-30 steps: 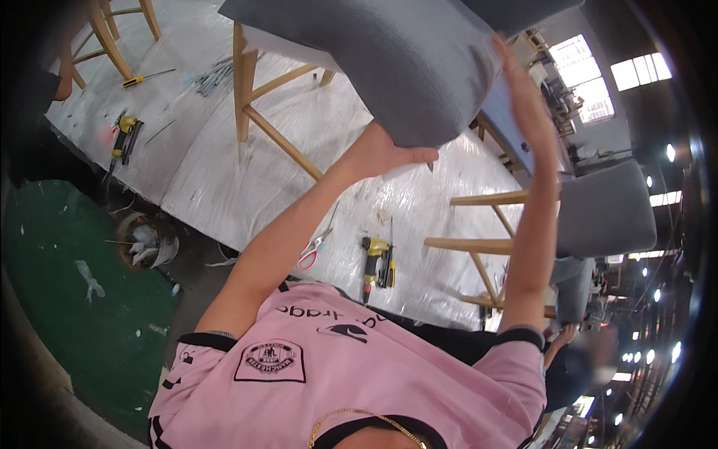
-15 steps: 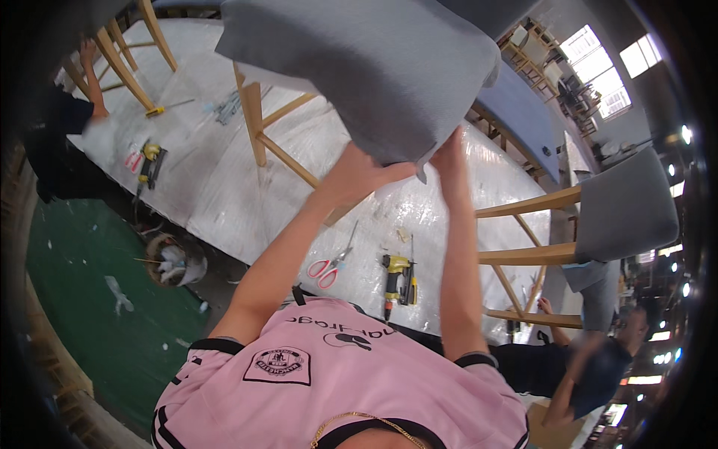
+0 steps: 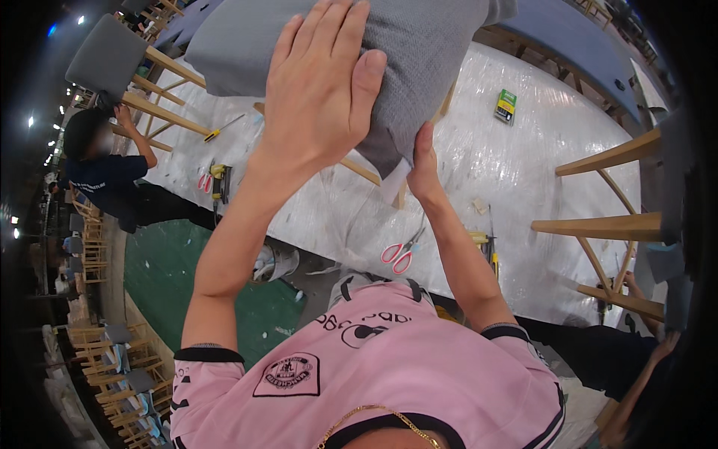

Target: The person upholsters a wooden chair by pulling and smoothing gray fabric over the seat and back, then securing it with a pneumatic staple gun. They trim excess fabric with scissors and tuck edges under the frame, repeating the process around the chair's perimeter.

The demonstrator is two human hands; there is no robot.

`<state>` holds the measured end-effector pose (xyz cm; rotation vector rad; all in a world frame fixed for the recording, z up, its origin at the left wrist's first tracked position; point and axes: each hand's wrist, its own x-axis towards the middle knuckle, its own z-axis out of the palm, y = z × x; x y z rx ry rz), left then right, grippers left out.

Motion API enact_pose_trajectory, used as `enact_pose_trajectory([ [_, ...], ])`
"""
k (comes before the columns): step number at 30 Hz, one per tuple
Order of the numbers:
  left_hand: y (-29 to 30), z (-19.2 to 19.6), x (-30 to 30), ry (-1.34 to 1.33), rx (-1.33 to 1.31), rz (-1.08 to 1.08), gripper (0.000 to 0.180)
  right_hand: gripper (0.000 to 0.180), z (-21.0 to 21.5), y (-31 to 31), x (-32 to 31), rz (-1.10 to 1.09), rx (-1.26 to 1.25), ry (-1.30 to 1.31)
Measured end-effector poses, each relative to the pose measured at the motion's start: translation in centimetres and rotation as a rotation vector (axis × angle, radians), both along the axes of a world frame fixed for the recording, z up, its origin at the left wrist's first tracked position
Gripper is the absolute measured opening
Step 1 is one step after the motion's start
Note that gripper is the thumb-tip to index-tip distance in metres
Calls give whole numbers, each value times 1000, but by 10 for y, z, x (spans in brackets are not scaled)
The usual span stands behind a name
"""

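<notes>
A grey fabric cover (image 3: 422, 63) lies over a padded chair part on wooden legs (image 3: 362, 170) at the top middle. My left hand (image 3: 321, 90) rests flat on the cover, fingers stretched out and the thumb apart. At the cover's near lower corner, my right hand (image 3: 425, 166) grips the fabric edge; its thumb shows, while the other fingers are hidden behind the cloth. A pale strip of material hangs under that corner. Below, red-handled scissors (image 3: 402, 256) lie on the plastic-covered table (image 3: 523, 165). A yellow-and-black nail gun (image 3: 490, 245) is partly hidden by my right forearm.
A small green box (image 3: 505, 107) sits on the table's far right part. Another nail gun (image 3: 219, 184) and a screwdriver (image 3: 217, 133) lie at the left. A co-worker (image 3: 108, 176) handles a grey chair (image 3: 112, 56) there. Chair legs (image 3: 598, 227) jut in from the right.
My left hand has left the fabric corner and moved up onto the cover's top, lying flat. My right hand stays at the corner. The view has swung toward the left.
</notes>
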<state>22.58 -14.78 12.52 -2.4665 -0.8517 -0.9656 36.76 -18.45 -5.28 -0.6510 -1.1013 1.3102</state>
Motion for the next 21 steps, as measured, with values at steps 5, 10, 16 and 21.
enact_pose_trajectory([
  [5,-8,4,39,-34,71,13,51,79,5,-5,9,82,109,-75],
  [10,-21,28,36,290,-121,3,64,76,7,-3,9,90,55,-41],
  [16,11,67,-8,450,-408,-130,87,78,26,2,-9,-140,88,87],
  [21,2,58,37,541,-310,90,95,80,1,6,-16,-200,102,73],
])
